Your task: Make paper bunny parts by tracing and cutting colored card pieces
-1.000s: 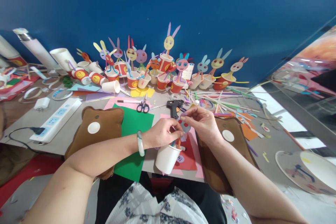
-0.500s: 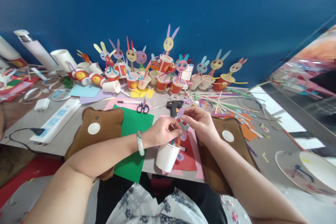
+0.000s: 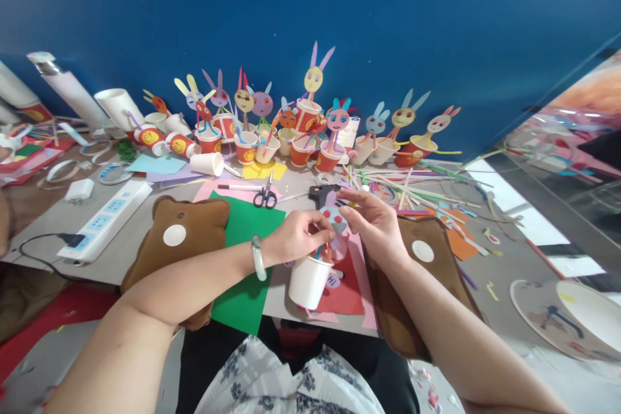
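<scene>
A paper rabbit head (image 3: 334,216), pale grey-blue with red eyes and a purple ear, stands over a white paper cup (image 3: 309,284). Blue and orange strips show at the cup's mouth beneath it. My left hand (image 3: 303,235), with a bangle on the wrist, pinches the head's left lower side between thumb and fingers. Close by on the right, my right hand (image 3: 376,223) has its thumb and fingers apart; whether a fingertip still touches the head is unclear. Under the cup lie red paper (image 3: 347,297) and pink paper (image 3: 369,314).
Behind my hands lie a black glue gun (image 3: 319,193) and scissors (image 3: 265,197). Finished rabbit cups (image 3: 331,158) line the blue wall. Brown pouches (image 3: 194,226) flank the work, with green paper (image 3: 242,297) and a power strip (image 3: 104,223) leftward. Loose strips (image 3: 412,184) lie right.
My right hand has loosened from the rabbit's ear, its fingers spreading apart. My left hand stays on the head, which now faces up a little more. The cup has risen slightly in view.
</scene>
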`<action>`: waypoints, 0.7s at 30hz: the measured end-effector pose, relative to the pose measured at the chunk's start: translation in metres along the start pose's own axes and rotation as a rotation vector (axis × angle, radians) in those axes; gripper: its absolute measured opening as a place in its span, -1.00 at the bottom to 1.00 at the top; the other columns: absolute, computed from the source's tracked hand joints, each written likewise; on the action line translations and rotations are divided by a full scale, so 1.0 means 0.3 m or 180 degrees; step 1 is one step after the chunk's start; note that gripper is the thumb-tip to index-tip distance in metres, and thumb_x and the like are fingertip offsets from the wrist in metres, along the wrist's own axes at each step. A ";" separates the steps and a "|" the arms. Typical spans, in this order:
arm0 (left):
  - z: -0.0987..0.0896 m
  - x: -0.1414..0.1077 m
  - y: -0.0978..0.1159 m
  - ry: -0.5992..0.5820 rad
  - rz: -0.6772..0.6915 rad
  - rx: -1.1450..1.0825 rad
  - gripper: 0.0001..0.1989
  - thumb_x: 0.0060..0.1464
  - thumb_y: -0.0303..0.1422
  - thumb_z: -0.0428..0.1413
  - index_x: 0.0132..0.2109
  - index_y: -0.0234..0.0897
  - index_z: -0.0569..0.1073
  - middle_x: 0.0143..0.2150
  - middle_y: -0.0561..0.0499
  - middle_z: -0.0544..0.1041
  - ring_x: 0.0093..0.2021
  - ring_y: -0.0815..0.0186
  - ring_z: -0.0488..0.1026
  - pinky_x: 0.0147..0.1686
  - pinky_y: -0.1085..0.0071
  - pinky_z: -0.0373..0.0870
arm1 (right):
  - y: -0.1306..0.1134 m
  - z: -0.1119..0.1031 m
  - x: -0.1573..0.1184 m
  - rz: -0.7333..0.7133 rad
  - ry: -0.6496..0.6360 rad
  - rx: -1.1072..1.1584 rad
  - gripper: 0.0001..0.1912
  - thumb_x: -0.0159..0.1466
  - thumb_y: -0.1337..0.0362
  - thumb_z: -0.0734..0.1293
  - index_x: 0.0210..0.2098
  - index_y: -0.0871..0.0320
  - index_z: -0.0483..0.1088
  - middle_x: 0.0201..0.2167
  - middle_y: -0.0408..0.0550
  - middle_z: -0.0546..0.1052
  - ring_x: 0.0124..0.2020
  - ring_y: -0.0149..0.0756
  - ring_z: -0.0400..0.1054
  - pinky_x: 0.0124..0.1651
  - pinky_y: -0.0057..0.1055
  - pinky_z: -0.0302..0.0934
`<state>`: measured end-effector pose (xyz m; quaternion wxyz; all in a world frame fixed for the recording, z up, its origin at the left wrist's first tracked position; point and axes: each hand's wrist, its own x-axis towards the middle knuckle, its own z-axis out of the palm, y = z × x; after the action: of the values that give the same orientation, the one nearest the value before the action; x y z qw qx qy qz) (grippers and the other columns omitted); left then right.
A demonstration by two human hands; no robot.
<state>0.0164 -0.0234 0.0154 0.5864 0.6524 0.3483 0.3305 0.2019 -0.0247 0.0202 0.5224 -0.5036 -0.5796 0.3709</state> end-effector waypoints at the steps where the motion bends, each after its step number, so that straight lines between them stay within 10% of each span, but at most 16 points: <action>1: -0.009 0.006 -0.001 0.0100 0.0010 -0.0005 -0.84 0.15 -0.34 0.20 -0.33 -0.35 0.48 -0.50 0.02 0.55 -0.53 0.40 0.47 -0.49 0.52 0.36 | -0.001 -0.004 0.004 -0.0044 0.0084 0.0006 -0.60 0.14 0.00 0.50 -0.14 0.09 0.52 -0.21 -0.03 0.60 -0.45 -0.38 0.35 -0.42 -0.40 0.25; 7: -0.059 0.032 0.000 0.0453 0.0273 0.0223 -0.78 0.14 -0.26 0.22 -0.30 -0.38 0.50 -0.41 -0.04 0.59 -0.47 0.40 0.50 -0.48 0.55 0.38 | -0.007 -0.022 0.012 -0.0062 -0.0321 -0.0202 -0.71 0.12 0.04 0.50 -0.48 0.12 0.50 -0.53 -0.11 0.51 -0.49 -0.35 0.31 -0.42 -0.40 0.20; 21: -0.043 0.025 0.000 0.0463 0.0384 0.0358 -0.71 0.15 -0.17 0.21 -0.30 -0.37 0.50 -0.41 -0.06 0.59 -0.43 0.33 0.54 -0.48 0.52 0.39 | -0.002 -0.004 0.002 0.0098 -0.0994 -0.0485 -0.70 0.14 0.05 0.47 -0.51 0.15 0.51 -0.59 -0.14 0.47 -0.53 -0.41 0.22 -0.47 -0.43 0.09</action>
<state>0.0096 -0.0103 0.0169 0.5012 0.6783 0.3680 0.3916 0.2031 -0.0242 0.0211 0.3806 -0.4868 -0.6724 0.4075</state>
